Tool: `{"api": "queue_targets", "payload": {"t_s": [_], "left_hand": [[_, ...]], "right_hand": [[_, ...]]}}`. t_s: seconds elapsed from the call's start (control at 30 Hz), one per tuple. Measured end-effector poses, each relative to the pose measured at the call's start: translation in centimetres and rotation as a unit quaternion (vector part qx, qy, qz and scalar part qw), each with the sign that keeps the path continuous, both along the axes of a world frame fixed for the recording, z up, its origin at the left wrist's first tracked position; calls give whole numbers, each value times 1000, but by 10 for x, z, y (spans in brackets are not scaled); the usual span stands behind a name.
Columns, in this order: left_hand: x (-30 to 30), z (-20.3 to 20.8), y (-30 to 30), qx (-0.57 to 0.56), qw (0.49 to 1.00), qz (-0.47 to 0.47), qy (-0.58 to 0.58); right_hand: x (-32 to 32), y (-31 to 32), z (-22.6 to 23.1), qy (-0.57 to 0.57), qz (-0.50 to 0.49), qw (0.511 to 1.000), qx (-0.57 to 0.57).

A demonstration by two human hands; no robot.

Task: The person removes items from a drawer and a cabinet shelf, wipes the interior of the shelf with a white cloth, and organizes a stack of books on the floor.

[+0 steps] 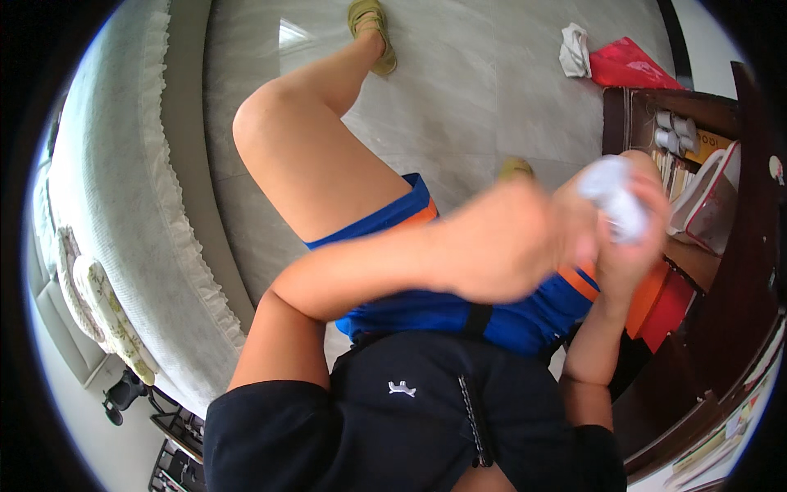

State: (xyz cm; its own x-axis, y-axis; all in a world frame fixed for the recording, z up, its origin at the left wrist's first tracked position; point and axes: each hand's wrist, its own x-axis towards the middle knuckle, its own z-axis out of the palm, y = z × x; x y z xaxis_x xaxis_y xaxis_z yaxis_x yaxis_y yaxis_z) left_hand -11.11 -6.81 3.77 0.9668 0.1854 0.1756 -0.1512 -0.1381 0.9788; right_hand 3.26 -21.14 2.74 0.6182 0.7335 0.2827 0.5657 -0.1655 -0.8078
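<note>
In front of my right thigh, my right hand (643,221) is closed around a blurred white object (611,197), rounded and lumpy, whose kind I cannot make out. My left forearm reaches across my lap toward it. Close beside the white object is my left hand (512,242), its back toward me and smeared by motion. Its fingers are turned away, so whether they grip anything is hidden.
At right stands a dark wooden cabinet (721,344) holding books (674,176), several small white cylinders (676,135) and a white bag with red trim (709,205). Red and white cloths (627,64) lie on the grey floor (459,90). A bed (123,164) runs along the left.
</note>
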Motion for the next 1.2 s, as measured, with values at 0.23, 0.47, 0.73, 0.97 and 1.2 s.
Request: {"api": "queue_targets", "payload": {"t_s": [0.23,0.47,0.73,0.97,1.2], "left_hand": [[58,-3,41,116,992,42,2],[57,-17,61,211,971,84,76],[46,-33,61,223,967,51,113],[30,5,81,86,975,175,107],[12,-37,22,86,983,-28,161]], "right_hand": [[58,44,16,142,-83,959,231],[24,49,17,439,53,857,264],[4,59,19,299,120,925,203],[2,55,10,153,225,958,91],[16,58,24,-144,125,978,83]]}}
